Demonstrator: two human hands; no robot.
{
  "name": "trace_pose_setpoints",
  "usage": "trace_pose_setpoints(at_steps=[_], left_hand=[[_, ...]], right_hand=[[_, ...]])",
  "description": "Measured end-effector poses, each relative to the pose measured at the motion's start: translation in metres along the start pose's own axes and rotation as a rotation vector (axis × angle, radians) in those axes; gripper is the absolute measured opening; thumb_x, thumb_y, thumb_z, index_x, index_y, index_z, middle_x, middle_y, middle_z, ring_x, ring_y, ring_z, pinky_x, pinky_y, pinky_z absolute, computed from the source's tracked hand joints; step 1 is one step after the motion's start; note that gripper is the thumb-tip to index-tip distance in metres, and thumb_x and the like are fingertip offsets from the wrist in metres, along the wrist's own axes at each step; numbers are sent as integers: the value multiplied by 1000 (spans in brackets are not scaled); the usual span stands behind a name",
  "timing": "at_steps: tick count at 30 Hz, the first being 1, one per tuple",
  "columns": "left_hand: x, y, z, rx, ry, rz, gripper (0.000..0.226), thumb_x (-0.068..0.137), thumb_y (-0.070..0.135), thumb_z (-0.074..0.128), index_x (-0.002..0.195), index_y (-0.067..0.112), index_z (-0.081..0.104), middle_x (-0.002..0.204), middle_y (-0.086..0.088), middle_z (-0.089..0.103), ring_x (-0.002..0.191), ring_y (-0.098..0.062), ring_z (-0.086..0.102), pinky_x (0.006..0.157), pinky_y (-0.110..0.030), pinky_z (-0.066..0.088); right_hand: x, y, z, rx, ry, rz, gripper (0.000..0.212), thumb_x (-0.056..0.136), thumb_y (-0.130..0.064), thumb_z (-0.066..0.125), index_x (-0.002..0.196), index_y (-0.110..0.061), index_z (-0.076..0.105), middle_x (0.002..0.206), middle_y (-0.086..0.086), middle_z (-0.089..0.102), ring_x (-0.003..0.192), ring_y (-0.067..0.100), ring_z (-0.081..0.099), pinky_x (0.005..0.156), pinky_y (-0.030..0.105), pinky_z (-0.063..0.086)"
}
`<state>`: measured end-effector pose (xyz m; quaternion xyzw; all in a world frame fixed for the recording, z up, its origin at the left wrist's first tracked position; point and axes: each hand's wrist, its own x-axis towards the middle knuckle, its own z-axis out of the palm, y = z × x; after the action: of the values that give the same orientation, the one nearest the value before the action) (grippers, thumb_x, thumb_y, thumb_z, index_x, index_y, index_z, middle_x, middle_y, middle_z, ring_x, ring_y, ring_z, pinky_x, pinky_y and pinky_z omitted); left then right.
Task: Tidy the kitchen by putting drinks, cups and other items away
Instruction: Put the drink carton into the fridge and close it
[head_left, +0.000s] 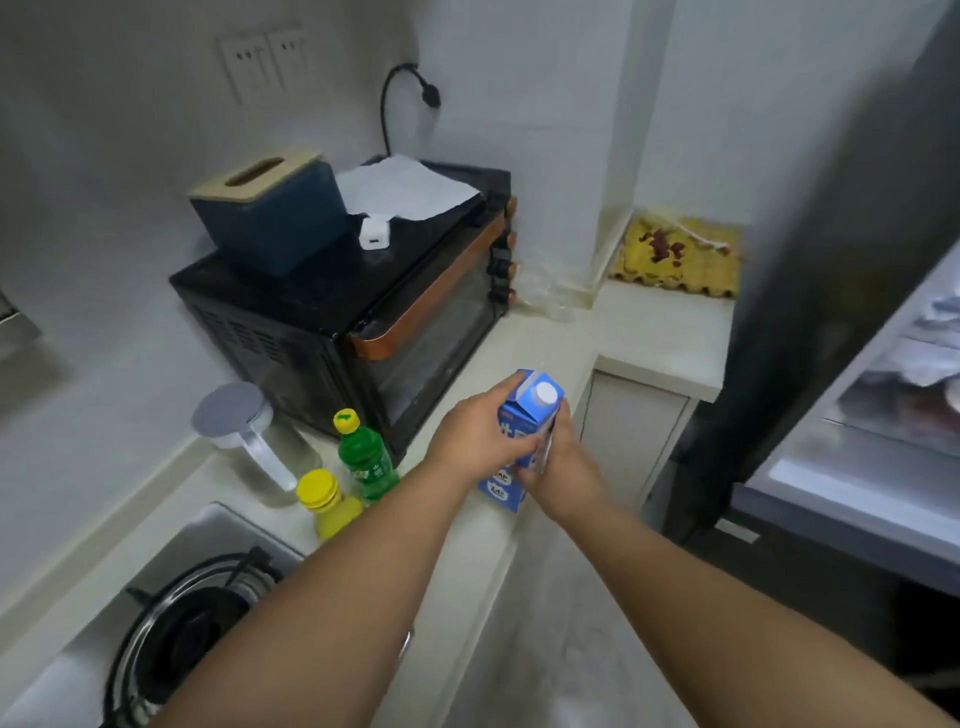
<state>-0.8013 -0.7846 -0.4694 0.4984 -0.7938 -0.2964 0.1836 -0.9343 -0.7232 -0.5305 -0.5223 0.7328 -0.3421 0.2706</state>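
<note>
A blue milk carton (530, 410) with a white cap stands upright at the front edge of the pale counter (550, 332). Both hands hold it: my left hand (475, 436) grips its left side, my right hand (558, 460) wraps its right side lower down. Left of the carton stand a green bottle (366, 460) with a yellow cap and a yellow bottle (327, 506). A clear lidded pitcher (249, 441) stands behind them.
A black toaster oven (363, 312) carries a blue tissue box (270, 218), paper and a white charger. A gas burner (182, 634) lies at lower left. The open fridge (872, 415) stands at right, its dark door (810, 260) beside the counter. An egg tray (680, 254) sits in the corner.
</note>
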Motion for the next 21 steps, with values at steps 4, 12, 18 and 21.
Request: trace_pose_setpoints(at_steps=[4, 12, 18, 21], left_hand=[[16, 56, 17, 2, -40, 110, 89, 66, 53, 76, 145, 56, 34, 122, 19, 68, 106, -5, 65, 92, -31, 55], [24, 225, 125, -87, -251, 437, 90, 67, 52, 77, 145, 59, 31, 124, 18, 68, 106, -2, 64, 91, -30, 56], [30, 402, 198, -178, -312, 717, 86, 69, 49, 79, 144, 55, 37, 122, 19, 68, 110, -2, 64, 93, -29, 54], [49, 472, 227, -244, -347, 794, 82, 70, 41, 80, 142, 52, 41, 121, 21, 68, 107, 1, 64, 93, -31, 55]], right_hand=[[-4, 21, -56, -55, 90, 31, 108, 67, -50, 78, 152, -37, 13, 120, -7, 65, 100, 19, 68, 82, 46, 58], [-72, 108, -219, -108, 440, 203, 103, 72, -34, 74, 153, -40, 10, 114, -7, 66, 97, 23, 68, 80, 42, 57], [-119, 169, -388, -215, 757, 248, 103, 78, -26, 70, 158, -36, 5, 128, 0, 65, 108, 28, 65, 83, 37, 54], [-108, 201, -456, -215, 866, 282, 100, 78, -30, 68, 158, -37, 7, 138, 2, 58, 112, 33, 63, 87, 44, 55]])
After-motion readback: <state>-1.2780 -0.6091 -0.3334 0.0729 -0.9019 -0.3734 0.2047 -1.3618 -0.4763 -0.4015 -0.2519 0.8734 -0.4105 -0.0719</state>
